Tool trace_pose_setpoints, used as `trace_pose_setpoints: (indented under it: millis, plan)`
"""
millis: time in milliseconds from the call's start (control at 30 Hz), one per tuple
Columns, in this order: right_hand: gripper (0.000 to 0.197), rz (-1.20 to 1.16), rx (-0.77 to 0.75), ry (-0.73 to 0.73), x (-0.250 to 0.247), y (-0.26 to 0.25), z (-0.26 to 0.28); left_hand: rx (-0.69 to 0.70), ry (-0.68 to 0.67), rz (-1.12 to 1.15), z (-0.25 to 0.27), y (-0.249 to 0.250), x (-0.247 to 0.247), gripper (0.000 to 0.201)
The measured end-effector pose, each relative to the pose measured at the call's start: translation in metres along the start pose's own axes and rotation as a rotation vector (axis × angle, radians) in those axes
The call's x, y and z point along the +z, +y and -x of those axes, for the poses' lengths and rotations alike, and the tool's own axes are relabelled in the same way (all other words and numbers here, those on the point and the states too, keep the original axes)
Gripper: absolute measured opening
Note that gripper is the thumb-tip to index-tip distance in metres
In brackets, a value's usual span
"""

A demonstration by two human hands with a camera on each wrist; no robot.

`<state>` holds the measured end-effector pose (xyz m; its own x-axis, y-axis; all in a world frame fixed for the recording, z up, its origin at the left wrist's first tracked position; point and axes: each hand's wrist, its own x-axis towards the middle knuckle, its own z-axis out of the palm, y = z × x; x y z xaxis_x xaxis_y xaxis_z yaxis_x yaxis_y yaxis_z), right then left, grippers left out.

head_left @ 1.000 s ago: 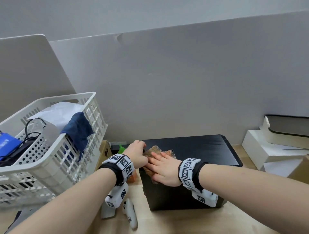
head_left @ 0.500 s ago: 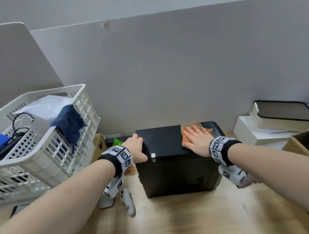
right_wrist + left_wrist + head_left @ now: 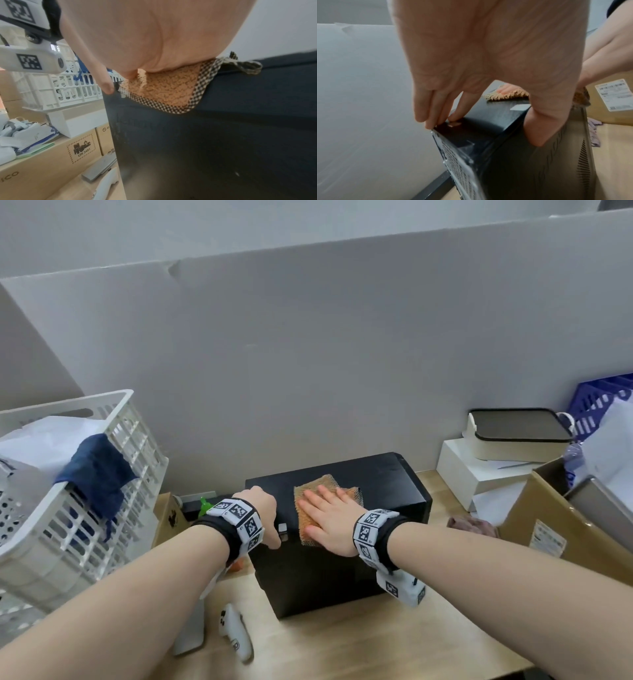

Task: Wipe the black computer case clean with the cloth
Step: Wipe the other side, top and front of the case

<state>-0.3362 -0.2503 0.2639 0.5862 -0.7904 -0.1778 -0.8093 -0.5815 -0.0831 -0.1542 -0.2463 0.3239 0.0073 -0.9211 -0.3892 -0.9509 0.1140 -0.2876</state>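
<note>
The black computer case (image 3: 383, 484) stands on the wooden table, seen from above in the head view. An orange cloth with a checked border (image 3: 308, 491) lies on its top, left of the middle. My right hand (image 3: 330, 515) lies flat on the cloth with straight fingers and presses it down; in the right wrist view the palm (image 3: 154, 33) covers most of the cloth (image 3: 168, 88), whose corner hangs over the case's near face (image 3: 205, 135). My left hand (image 3: 262, 508) clasps the case's left corner: its fingers (image 3: 436, 108) reach the far edge and the thumb runs down the near face (image 3: 513, 162).
A white plastic basket (image 3: 102, 508) with a blue rag (image 3: 96, 470) stands close on the left. A white controller (image 3: 234, 631) lies on the table in front. At the right are a cardboard box (image 3: 548, 525), white boxes and a lidded container (image 3: 517, 436). A grey partition (image 3: 308, 354) stands behind.
My right hand has slid the cloth from the far right of the case's top back to the left and nearer me. My left hand stays on the left corner.
</note>
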Motion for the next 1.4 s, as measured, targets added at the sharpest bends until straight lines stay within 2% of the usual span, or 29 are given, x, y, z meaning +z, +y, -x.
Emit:
trace_pose_setpoints:
  millis: [300, 500, 600, 800, 967, 1167, 1267, 1333, 1400]
  plan:
    - [0.063, -0.051, 0.269, -0.044, -0.009, 0.109, 0.016, -0.022, 0.018, -0.01, 0.0, 0.003, 0.002, 0.056]
    - [0.069, -0.136, 0.356, -0.069, -0.007, 0.171, -0.012, -0.008, 0.038, -0.026, -0.004, 0.003, 0.0, 0.055]
    - [0.064, -0.264, 0.388, -0.023, -0.006, 0.175, -0.012, -0.007, 0.018, -0.037, -0.008, 0.006, -0.003, 0.055]
    - [0.065, -0.467, 0.428, 0.04, -0.006, 0.172, 0.023, -0.025, -0.018, -0.033, -0.01, 0.01, -0.007, 0.053]
    - [0.047, -0.603, 0.576, 0.13, 0.011, 0.18, 0.07, -0.029, -0.023, -0.042, -0.007, 0.014, -0.009, 0.049]
    - [0.046, -1.05, 0.818, 0.25, 0.034, 0.185, 0.111, -0.045, 0.009, -0.021, -0.001, 0.012, 0.0, 0.051]
    - [0.048, -1.023, 0.88, 0.31, 0.025, 0.184, 0.108, -0.084, 0.059, 0.012, 0.005, 0.01, 0.008, 0.054]
    - [0.048, -0.966, 0.865, 0.362, 0.011, 0.185, 0.1, -0.116, 0.1, 0.045, 0.009, 0.007, 0.015, 0.059]
    - [0.043, -0.883, 0.827, 0.421, -0.009, 0.188, 0.088, -0.145, 0.152, 0.092, 0.011, 0.004, 0.024, 0.072]
